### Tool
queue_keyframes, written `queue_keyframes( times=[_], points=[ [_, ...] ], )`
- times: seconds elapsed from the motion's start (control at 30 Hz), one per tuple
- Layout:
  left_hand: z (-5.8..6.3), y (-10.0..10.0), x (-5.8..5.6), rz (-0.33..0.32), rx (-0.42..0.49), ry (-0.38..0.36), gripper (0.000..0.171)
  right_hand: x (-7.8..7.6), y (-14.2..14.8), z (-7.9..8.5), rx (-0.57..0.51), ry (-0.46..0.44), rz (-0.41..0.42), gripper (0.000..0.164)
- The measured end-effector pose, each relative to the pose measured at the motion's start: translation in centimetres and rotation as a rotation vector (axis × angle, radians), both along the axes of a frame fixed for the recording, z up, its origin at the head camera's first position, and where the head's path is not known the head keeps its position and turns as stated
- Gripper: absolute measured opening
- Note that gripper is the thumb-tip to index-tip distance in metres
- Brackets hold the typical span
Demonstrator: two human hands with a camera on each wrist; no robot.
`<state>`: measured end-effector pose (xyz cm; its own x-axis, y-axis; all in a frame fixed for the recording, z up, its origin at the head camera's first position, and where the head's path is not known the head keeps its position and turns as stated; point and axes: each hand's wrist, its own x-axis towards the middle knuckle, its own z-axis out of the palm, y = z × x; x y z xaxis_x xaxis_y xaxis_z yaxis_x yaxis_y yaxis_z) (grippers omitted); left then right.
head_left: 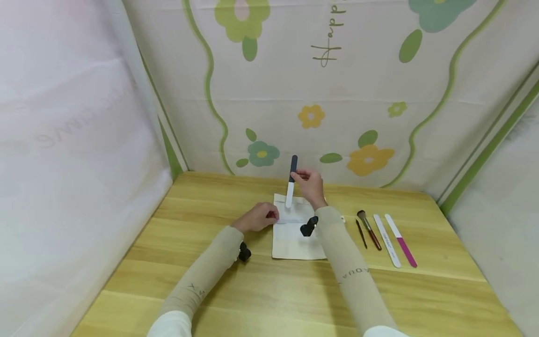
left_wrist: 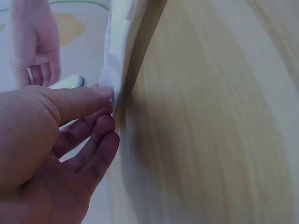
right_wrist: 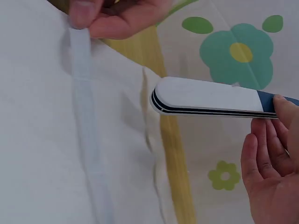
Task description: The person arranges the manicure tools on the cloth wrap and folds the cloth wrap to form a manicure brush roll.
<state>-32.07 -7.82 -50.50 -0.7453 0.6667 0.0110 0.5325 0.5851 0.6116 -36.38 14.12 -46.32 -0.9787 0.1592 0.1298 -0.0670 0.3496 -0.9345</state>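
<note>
you're holding that navy-and-white file (head_left: 290,193) over the cloth pouch (head_left: 292,243), right fingers (right_wrist: 267,156) pinching it, left fingers (left_wrist: 103,154) pinching the pouch's edge; seems you're aligning, next probably calling for gentle lowering

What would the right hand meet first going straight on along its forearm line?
Probably the floral curtain ahead of the right hand; the dark end of the nail file in its fingers might touch first. The gap's depth is unclear.

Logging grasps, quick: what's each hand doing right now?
Left hand: pinching the flat white cloth pouch at its edge.
Right hand: holding the long blue-and-white nail file.
</note>
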Motion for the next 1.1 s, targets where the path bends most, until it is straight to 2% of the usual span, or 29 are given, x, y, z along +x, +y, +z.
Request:
queue_keyframes(
  times=[0.17,0.47,0.6,0.83,1.1],
  points=[
    [0.2,-0.1,0.2,0.006,0.027,-0.004,0.009,0.0,-0.8,-2.2,-0.062,-0.028,-0.006,0.031],
    [0.7,0.1,0.3,-0.009,0.048,0.012,0.008,0.1,-1.1,-4.2,-0.069,-0.137,0.055,0.028],
    [0.8,0.1,0.3,-0.006,0.052,0.02,0.008,0.3,-1.3,-4.4,-0.03,-0.176,0.097,0.029],
    [0.9,0.1,0.2,0.014,0.057,0.016,0.009,1.4,-1.4,-4.0,0.109,-0.273,0.215,0.023],
    [0.8,0.1,0.3,0.022,0.042,0.011,0.01,2.5,-1.4,-3.8,0.157,-0.373,0.275,0.021]
  ],
)
